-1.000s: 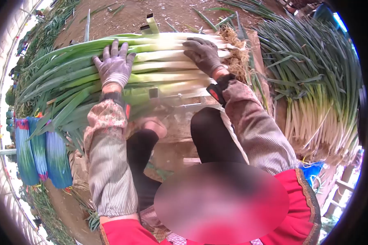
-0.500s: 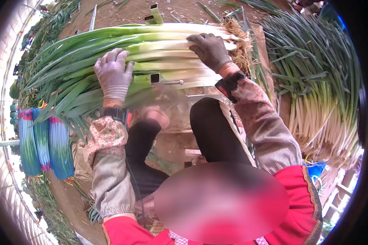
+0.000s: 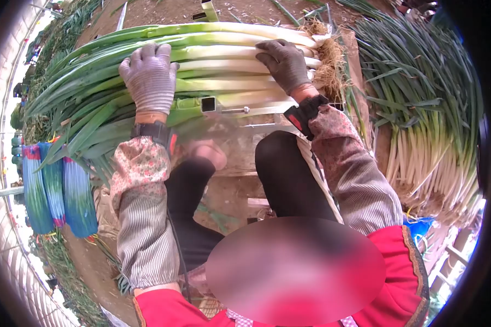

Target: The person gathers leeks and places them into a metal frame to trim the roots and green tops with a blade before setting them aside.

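Thick leeks (image 3: 229,84) lie side by side in front of me, white stalks and roots to the right, green leaves to the left. My left hand (image 3: 150,79), in a grey-purple glove, is closed over the leeks where white turns to green; its fingertips are partly hidden. On the white stalks near the roots (image 3: 331,62), my gloved right hand (image 3: 286,65) has its fingers and thumb curled around one leek. Both hands appear to be on the same stalk, around the middle of the row.
A square metal post (image 3: 208,104) with a bolt rises at the near side of the leeks, another post (image 3: 209,11) at the far side. On the right lies a big heap of thinner leeks (image 3: 425,109). Blue-green bundles (image 3: 54,188) stand at the left. My knees are below the leeks.
My left hand has moved away from me across the leeks, and its fingers are more curled. My right hand has shifted only slightly. The view has tilted a little.
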Motion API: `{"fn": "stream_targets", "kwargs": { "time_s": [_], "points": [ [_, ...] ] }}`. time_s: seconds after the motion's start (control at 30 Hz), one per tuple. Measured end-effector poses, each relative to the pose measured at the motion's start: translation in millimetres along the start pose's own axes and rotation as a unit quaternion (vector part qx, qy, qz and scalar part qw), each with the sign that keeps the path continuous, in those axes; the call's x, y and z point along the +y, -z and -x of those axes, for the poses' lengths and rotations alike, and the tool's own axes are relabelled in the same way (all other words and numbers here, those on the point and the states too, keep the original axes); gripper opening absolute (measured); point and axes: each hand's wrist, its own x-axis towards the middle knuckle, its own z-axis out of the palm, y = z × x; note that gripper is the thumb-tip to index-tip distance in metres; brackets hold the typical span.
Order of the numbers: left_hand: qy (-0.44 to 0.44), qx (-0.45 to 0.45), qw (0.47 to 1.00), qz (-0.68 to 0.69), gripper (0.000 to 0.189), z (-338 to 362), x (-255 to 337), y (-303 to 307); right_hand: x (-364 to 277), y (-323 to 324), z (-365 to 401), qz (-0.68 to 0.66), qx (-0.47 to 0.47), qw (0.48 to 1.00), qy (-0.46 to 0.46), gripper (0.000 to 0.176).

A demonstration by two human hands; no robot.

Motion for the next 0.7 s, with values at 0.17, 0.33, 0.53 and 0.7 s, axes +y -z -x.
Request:
{"fn": "stream_targets", "kwargs": {
  "time_s": [0.17, 0.33, 0.53, 0.7],
  "points": [
    [-0.038, -0.011, 0.997, 0.074, 0.013, 25, 15, -7, -30, 18, 13, 0.175, 0.055, 0.978, 0.096, 0.014],
    [-0.017, 0.063, 0.993, 0.094, 0.023, 40, 25, -14, -27, 17, 33, 0.132, 0.016, 0.983, 0.125, 0.017],
    [0.013, -0.087, 0.996, 0.033, 0.027, 27, 27, -4, -13, 11, 36, 0.067, 0.015, 0.993, 0.095, 0.015],
    [0.002, -0.049, 0.995, 0.084, 0.020, 46, 27, 0, -12, 27, 45, -0.002, -0.061, 0.996, 0.073, 0.014]
  ]
}}
